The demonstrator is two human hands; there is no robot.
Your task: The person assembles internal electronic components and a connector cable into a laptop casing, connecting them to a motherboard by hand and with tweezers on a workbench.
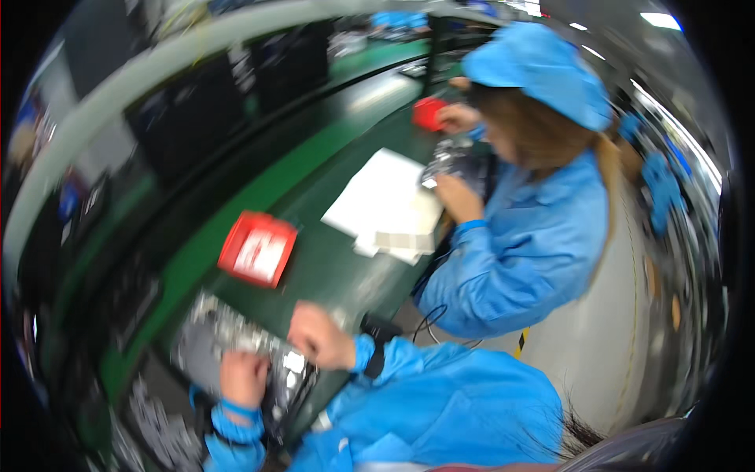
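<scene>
On the green bench in front of me lies a shiny grey-black tray or plastic sheet (pixel 206 334) covered with small glinting parts. The picture is smeared, so what those parts are cannot be told. My left hand (pixel 244 378) rests over its near side with the fingers curled in. My right hand (pixel 321 337) is at its right edge, fingers bent into a loose fist. Anything pinched in either hand is too blurred to make out. Both my sleeves are blue, with a dark band at each wrist.
Beyond my hands stands a red bin (pixel 258 248) with a white label. White sheets (pixel 384 193) lie farther along the green bench (pixel 322 271). A co-worker (pixel 523 236) in blue sits at the right, handling a shiny bag (pixel 456 160) beside another red bin (pixel 429 114).
</scene>
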